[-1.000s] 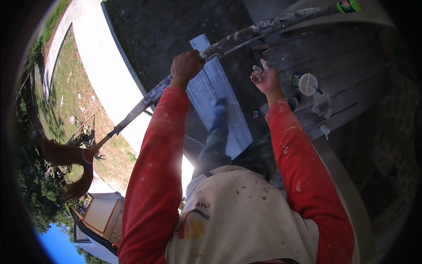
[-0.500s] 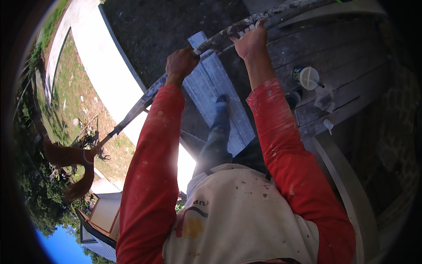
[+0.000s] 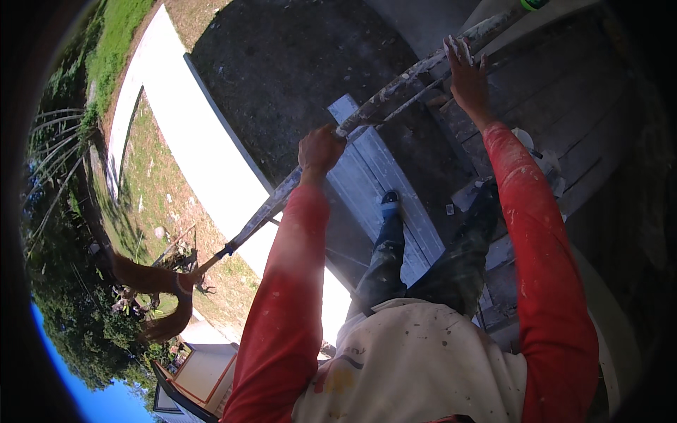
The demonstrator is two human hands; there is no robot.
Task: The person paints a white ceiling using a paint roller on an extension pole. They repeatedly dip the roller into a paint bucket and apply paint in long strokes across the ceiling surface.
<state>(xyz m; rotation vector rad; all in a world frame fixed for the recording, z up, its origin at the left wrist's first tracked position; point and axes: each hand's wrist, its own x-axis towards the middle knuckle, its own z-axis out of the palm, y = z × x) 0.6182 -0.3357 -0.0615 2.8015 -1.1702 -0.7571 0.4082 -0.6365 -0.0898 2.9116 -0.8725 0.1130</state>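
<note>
A paint-spattered metal pipe (image 3: 398,86) slants across the upper view, rising to the right. My left hand (image 3: 321,151) is closed around it, to the left of the middle. Farther up to the right, my right hand (image 3: 470,83) reaches to the pipe with its fingers stretched and apart. White smears cover those fingers, and they seem to touch the pipe without wrapping it. Below, my left foot (image 3: 390,201) in a dark shoe stands on a long grey plank (image 3: 363,151). My right leg (image 3: 462,257) angles toward the dark boards at the right.
A thinner bar (image 3: 416,96) runs just under the pipe. Dark boards (image 3: 539,88) lie at the right, with a white-lidded container (image 3: 523,138) partly hidden by my right sleeve. Far below at the left are a bright concrete strip (image 3: 204,148) and grass. A house (image 3: 204,377) stands lower left.
My right hand has loosened from its wrapped hold and moved right along the pipe, fingers now stretched. My left hand keeps its grip. My right leg now shows, extended to the right.
</note>
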